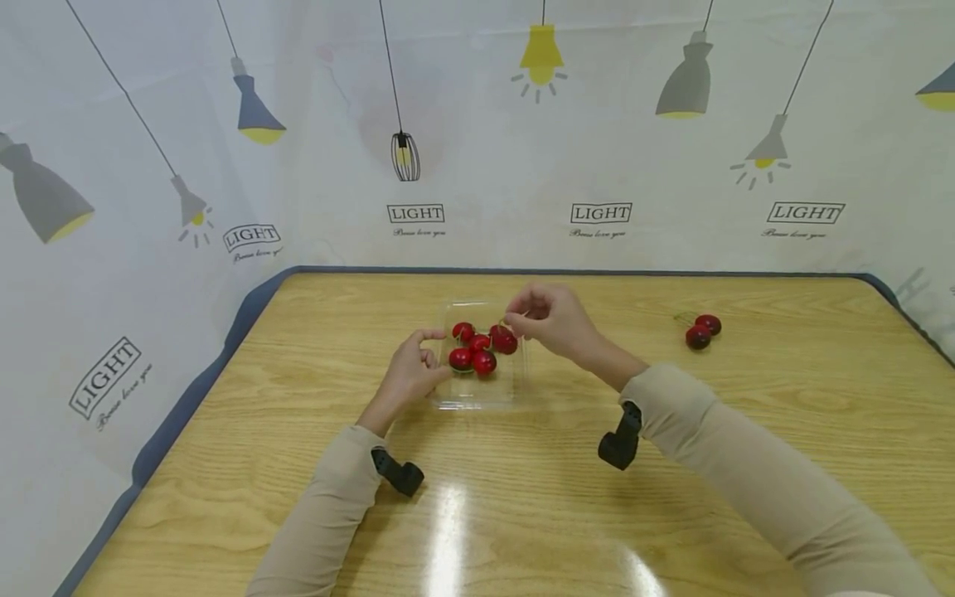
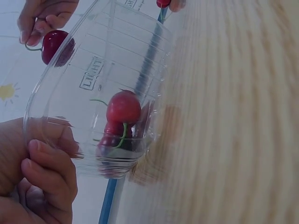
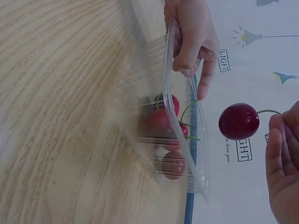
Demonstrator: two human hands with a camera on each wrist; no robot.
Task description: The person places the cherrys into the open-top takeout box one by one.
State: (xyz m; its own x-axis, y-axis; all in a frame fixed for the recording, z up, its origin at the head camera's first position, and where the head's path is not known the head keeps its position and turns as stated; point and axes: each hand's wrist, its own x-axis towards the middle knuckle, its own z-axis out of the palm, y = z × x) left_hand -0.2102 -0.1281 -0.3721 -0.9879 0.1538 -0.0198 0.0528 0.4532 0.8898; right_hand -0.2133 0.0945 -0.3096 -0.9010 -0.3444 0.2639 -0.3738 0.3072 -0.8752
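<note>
cherries (image 1: 472, 348) in clear tray (image 1: 477, 396), one held above

Both beige-sleeved forearms reach toward the tabletop's far middle. The left hand (image 1: 409, 373) has its fingers curled in a grip; the right hand (image 1: 550, 319), raised, pinches with thumb and fingertips.

— Where is there room to pass?

— Over the bare table (image 1: 783, 431) on the right and the near edge; only two loose cherries (image 1: 703, 330) lie there, well apart from the clear tray (image 1: 477, 394).

— And at the tray?

— Its left rim is taken by the left hand (image 1: 409, 375), and the right hand (image 1: 555, 319) hangs over the far right corner (a cherry (image 3: 238, 121) dangling from it). The backdrop (image 1: 477, 166) closes the far side.
</note>
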